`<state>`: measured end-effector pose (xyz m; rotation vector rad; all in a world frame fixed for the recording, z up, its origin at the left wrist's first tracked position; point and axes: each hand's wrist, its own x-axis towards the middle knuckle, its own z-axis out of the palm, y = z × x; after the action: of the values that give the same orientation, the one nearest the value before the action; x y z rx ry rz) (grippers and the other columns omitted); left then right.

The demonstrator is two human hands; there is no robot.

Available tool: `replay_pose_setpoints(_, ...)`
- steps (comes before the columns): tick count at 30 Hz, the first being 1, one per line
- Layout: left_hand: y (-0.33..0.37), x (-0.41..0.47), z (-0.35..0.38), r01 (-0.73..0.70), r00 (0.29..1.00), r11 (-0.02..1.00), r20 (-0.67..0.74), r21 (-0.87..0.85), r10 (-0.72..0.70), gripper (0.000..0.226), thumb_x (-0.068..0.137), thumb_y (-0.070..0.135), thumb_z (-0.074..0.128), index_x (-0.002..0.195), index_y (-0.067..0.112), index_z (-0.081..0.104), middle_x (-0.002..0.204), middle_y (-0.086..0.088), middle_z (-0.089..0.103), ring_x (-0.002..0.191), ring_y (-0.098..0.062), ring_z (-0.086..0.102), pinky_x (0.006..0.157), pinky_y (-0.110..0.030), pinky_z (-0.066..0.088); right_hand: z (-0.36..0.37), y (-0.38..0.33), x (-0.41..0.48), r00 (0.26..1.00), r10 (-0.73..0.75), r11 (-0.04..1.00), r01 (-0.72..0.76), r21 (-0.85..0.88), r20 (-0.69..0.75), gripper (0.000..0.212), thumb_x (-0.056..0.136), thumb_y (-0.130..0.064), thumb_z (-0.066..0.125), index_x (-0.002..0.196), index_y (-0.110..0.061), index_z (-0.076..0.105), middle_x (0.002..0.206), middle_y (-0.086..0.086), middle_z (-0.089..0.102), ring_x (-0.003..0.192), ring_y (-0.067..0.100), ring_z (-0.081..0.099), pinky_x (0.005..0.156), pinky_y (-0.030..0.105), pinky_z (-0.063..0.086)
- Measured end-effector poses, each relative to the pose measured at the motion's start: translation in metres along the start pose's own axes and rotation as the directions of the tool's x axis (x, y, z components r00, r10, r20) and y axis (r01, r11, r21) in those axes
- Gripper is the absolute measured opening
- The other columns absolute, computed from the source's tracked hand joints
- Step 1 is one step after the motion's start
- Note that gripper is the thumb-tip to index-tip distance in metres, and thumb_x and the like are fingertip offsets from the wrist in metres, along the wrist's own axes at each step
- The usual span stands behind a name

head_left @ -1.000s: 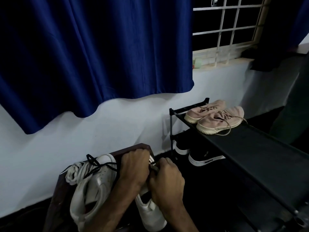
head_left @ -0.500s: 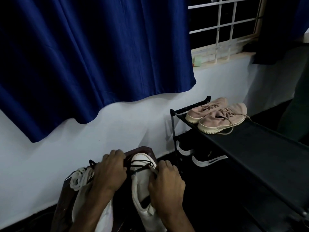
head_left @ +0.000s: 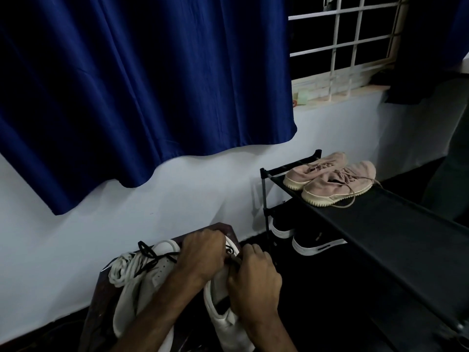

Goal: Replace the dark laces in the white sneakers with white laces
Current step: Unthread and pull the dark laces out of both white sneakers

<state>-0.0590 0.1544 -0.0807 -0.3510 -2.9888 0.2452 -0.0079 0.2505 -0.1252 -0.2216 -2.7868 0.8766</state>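
Both hands are on one white sneaker (head_left: 223, 323): the left hand (head_left: 203, 252) is curled over its toe end (I cannot tell if it grips lace too) and the right hand (head_left: 253, 273) pinches the dark lace (head_left: 232, 254) just beside it. This shoe lies long-ways, toe far, heel near, so the lace sits at the far end, between both hands. Count: one brown stool (head_left: 223, 228), two white sneakers with the other sneaker (head_left: 142, 288) at the left, one heap of white laces (head_left: 121, 270), two dark laces
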Motion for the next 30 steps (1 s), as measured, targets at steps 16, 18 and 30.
replay_pose_setpoints(16,-0.033,-0.012,0.006,0.106,0.994,0.942,0.069,-0.318,-0.089,0.024,0.077,0.047,0.071,0.096,0.034,0.065,0.083,0.015,0.063,0.092,-0.006,0.061,0.071,-0.023,0.041,-0.022,-0.020,-0.027,0.925,-0.144,0.972,0.199,-0.127,0.351,0.036,0.099,-0.033,0.036,0.128,-0.017,0.050,0.132,0.004,0.032,0.124,0.023,0.032,0.072,0.031,0.037)
replay_pose_setpoints(18,-0.033,-0.009,0.002,0.089,0.996,0.940,0.003,-0.328,-0.093,0.020,0.078,0.049,0.071,0.091,0.033,0.066,0.084,0.016,0.064,0.089,-0.007,0.062,0.068,-0.022,0.040,-0.021,-0.022,-0.025,0.922,-0.132,0.972,0.192,-0.134,0.363,0.034,0.097,-0.022,0.037,0.126,-0.013,0.051,0.134,0.006,0.032,0.120,0.025,0.040,0.072,0.032,0.039)
replay_pose_setpoints(30,-0.046,-0.013,0.015,0.195,0.886,0.693,-0.178,-0.694,-0.427,0.016,0.087,0.025,0.069,0.073,0.030,0.062,0.076,0.020,0.063,0.064,0.002,0.054,0.057,-0.024,0.037,-0.011,-0.031,-0.014,0.968,-0.049,0.992,0.076,-0.098,0.247,0.033,0.098,-0.009,0.032,0.127,-0.008,0.048,0.141,0.009,0.031,0.102,0.022,0.064,0.071,0.030,0.046)
